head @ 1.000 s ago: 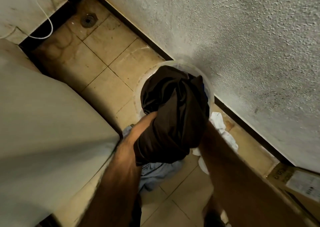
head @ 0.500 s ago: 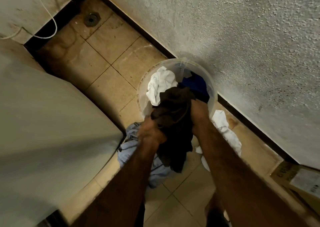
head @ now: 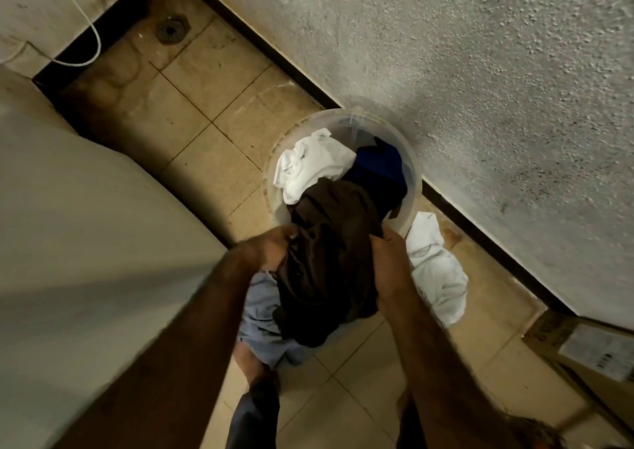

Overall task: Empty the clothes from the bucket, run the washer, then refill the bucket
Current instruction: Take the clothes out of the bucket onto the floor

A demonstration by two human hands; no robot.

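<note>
A translucent plastic bucket [head: 413, 160] stands on the tiled floor against the rough wall. Inside it lie a white garment [head: 312, 168] and a blue garment [head: 380, 167]. A dark brown garment [head: 329, 263] hangs from the bucket's near rim down toward me. My left hand [head: 267, 247] grips its left edge and my right hand [head: 389, 259] grips its right edge. Below it on the floor lies a light blue garment [head: 264, 325]. Another white garment [head: 435, 270] lies on the floor right of the bucket.
The pale washer body [head: 85, 242] fills the left side. A floor drain [head: 169, 29] sits in the far corner, with a white cable [head: 92, 33] hanging near it. A cardboard box [head: 583, 345] stands at the right by the wall. My feet show at the bottom.
The dark brown garment, bunched above the bucket a second ago, has come down toward me and spread between both hands. The white and blue clothes in the bucket are now uncovered.
</note>
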